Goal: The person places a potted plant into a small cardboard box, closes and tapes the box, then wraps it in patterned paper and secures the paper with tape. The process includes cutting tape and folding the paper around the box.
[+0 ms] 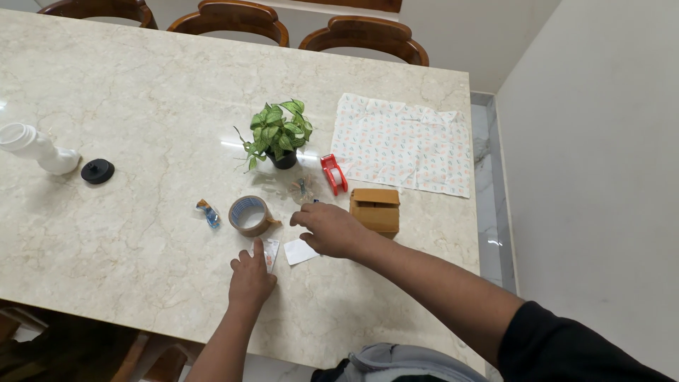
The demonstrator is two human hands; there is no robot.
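My left hand (250, 276) rests on the marble table (127, 233), its fingertips on a small printed card (271, 253). My right hand (329, 228) hovers palm down just past a small white card (298, 252), fingers loosely curled, between a roll of brown tape (250, 215) and a small cardboard box (375, 209). Whether it grips anything underneath is hidden. A red tape dispenser (333, 173) and a clear tape piece (303, 188) lie just beyond.
A small potted plant (279, 134) stands mid-table. A patterned cloth (403, 143) lies at the far right. A blue-wrapped small item (209, 212) sits left of the tape. A white bottle (35, 147) and black cap (97, 170) lie at the left. Wooden chairs (364, 37) line the far edge.
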